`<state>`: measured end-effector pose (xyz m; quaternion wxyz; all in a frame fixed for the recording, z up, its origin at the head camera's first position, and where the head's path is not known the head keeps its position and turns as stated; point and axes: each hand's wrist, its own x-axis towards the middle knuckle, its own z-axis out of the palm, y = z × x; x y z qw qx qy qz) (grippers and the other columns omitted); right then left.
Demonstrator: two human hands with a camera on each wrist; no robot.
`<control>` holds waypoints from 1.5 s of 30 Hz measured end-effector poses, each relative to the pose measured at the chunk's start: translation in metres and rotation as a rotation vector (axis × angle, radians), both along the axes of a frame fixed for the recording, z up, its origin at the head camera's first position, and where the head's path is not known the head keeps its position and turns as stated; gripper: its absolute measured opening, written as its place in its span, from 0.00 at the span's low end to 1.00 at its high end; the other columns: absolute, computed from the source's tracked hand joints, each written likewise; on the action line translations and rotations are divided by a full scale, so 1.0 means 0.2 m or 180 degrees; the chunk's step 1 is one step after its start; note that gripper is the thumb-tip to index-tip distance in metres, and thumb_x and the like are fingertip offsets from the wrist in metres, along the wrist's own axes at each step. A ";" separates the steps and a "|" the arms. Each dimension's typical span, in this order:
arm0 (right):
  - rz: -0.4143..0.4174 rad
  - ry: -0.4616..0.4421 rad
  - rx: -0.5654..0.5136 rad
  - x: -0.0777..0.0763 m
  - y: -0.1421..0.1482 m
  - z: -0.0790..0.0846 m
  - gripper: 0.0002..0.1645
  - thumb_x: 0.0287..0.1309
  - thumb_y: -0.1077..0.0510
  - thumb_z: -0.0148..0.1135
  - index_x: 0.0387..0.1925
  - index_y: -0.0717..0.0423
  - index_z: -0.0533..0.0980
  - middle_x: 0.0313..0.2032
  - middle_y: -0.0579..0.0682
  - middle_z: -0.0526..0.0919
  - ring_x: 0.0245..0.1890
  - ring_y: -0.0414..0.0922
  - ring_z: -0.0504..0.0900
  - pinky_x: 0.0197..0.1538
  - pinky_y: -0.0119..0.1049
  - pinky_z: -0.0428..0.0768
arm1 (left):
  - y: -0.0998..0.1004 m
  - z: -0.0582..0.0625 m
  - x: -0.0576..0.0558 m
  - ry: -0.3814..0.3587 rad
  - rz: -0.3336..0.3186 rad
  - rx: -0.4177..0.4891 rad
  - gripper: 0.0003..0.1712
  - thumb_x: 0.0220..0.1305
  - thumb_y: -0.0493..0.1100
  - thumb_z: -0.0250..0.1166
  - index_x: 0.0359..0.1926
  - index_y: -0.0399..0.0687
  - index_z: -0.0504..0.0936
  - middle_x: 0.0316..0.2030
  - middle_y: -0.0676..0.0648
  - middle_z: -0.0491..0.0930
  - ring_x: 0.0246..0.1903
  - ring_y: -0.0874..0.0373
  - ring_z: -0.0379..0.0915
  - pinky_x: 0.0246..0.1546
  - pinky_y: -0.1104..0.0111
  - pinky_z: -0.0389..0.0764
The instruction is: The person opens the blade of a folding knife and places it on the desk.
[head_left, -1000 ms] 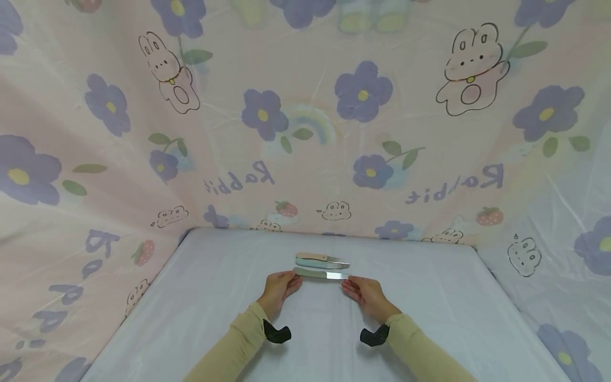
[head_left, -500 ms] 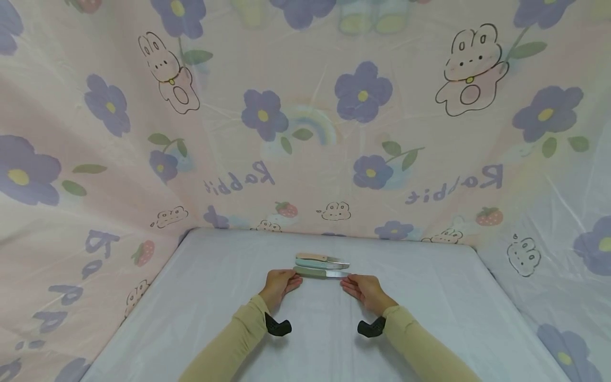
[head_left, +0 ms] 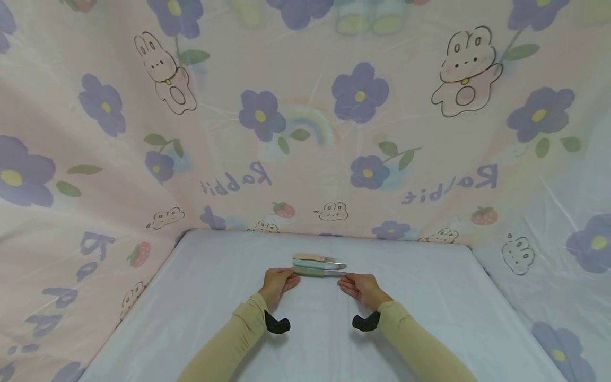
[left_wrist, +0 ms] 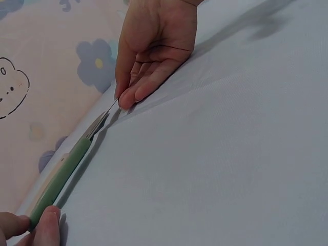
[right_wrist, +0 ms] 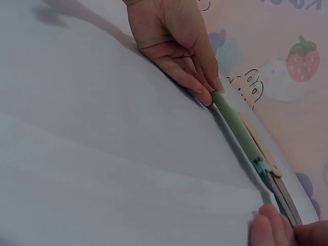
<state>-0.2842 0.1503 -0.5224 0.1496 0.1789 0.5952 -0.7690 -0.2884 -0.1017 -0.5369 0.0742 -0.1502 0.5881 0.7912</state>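
My left hand [head_left: 278,285] pinches the handle end of a small green-handled knife [head_left: 309,272] between thumb and fingers. At the other end, my right hand [head_left: 363,289] pinches the tip of its blade. The knife lies crosswise, blade to the right, low over the white surface; the left wrist view shows a shadow under its green handle [left_wrist: 64,177]. Just behind it rest a light blue-handled knife [head_left: 307,263] and a beige-handled knife [head_left: 307,257], side by side, blades also pointing right. In the right wrist view, the green handle [right_wrist: 236,123] partly hides the blue knife.
A white cloth-covered table [head_left: 229,254] spreads around the hands. Patterned fabric walls [head_left: 305,175] with flowers and rabbits rise at its back and sides. Black wrist mounts [head_left: 277,322] stick out below both hands.
Both hands have moved the green knife slightly away from the person, closer to the other two knives. Its blade now shows narrower, turned more edge-on. The head view has shifted a little.
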 end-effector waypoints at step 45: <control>0.0531 0.1069 0.0592 0.03 0.01 -0.04 0.31 0.67 0.44 0.47 0.51 0.71 0.70 0.32 0.55 0.81 0.34 0.47 0.81 0.42 0.42 0.81 | -0.10 0.06 0.09 0.1041 -0.0420 -0.0946 0.25 0.70 0.51 0.51 0.54 0.34 0.70 0.49 0.34 0.74 0.46 0.44 0.72 0.42 0.60 0.78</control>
